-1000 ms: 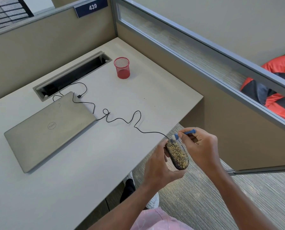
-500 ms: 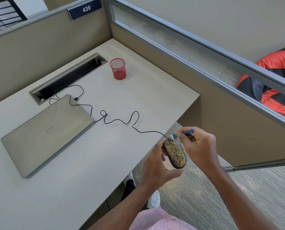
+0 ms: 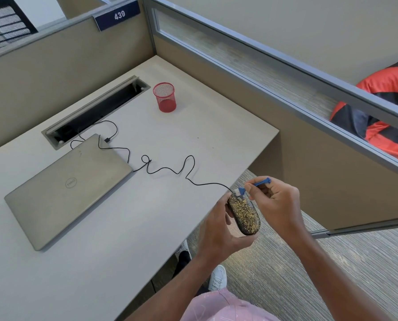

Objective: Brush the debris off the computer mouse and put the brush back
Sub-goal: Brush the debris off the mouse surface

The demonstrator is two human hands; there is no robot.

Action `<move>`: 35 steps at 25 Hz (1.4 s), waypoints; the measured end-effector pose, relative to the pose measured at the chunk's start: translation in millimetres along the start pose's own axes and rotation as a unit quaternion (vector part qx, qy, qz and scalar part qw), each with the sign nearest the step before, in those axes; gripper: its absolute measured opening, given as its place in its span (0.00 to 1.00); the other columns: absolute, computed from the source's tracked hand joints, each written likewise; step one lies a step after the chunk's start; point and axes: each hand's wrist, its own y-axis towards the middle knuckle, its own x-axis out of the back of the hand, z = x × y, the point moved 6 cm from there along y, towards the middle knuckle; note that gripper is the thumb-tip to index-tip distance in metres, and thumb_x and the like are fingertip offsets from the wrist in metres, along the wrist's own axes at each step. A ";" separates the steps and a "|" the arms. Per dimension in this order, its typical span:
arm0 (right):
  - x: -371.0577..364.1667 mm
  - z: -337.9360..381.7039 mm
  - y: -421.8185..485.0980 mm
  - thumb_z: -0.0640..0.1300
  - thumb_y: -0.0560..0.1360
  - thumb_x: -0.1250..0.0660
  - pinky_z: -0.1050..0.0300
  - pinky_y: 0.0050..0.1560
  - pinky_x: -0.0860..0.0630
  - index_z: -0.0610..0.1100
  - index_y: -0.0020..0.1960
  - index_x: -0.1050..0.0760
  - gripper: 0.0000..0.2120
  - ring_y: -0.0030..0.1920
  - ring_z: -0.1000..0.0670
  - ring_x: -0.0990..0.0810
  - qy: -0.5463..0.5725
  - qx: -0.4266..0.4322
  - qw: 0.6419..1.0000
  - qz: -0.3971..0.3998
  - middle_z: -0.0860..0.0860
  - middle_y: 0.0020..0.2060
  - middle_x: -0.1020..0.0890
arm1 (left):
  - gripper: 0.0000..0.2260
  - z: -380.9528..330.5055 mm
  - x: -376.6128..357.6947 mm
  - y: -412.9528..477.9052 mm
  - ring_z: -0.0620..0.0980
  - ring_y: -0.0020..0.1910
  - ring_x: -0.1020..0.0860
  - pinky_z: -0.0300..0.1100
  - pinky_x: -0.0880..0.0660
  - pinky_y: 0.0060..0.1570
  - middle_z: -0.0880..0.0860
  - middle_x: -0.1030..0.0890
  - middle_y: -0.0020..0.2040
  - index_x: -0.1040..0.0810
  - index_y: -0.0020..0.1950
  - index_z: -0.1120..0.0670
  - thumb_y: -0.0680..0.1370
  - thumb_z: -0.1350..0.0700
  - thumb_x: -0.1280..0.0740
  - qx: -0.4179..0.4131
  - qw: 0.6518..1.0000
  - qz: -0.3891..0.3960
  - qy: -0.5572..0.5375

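A black computer mouse point(image 3: 244, 213), its top covered in yellowish debris, is held just past the desk's right front edge by my left hand point(image 3: 217, 230), which grips it from the left and below. My right hand point(image 3: 277, 203) pinches a small blue brush point(image 3: 253, 185). The brush's pale bristles touch the far end of the mouse, where its black cable point(image 3: 170, 170) leaves. The cable snakes over the desk towards the laptop.
A closed grey laptop point(image 3: 63, 186) lies on the desk point(image 3: 124, 239) at left. A red mesh cup point(image 3: 164, 97) stands at the back, beside a cable slot point(image 3: 96, 110). Partition walls enclose the back and right. My shoes point(image 3: 217, 278) and carpet are below.
The hands, mouse and brush keep the same pose. The brush tip has shifted slightly at the mouse's far end. The head camera has drifted a little.
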 end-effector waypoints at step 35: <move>17.6 -34.2 -3.5 0.44 0.79 0.19 0.55 0.38 0.17 0.50 0.49 0.10 0.02 0.38 0.48 0.11 0.153 -0.111 0.982 -0.006 0.44 0.39 0.09 | 0.55 12.9 9.8 20.5 0.53 0.54 0.16 0.35 0.22 0.43 0.43 0.16 0.57 0.35 0.87 0.36 0.66 0.39 0.09 -0.050 0.991 0.109 -0.062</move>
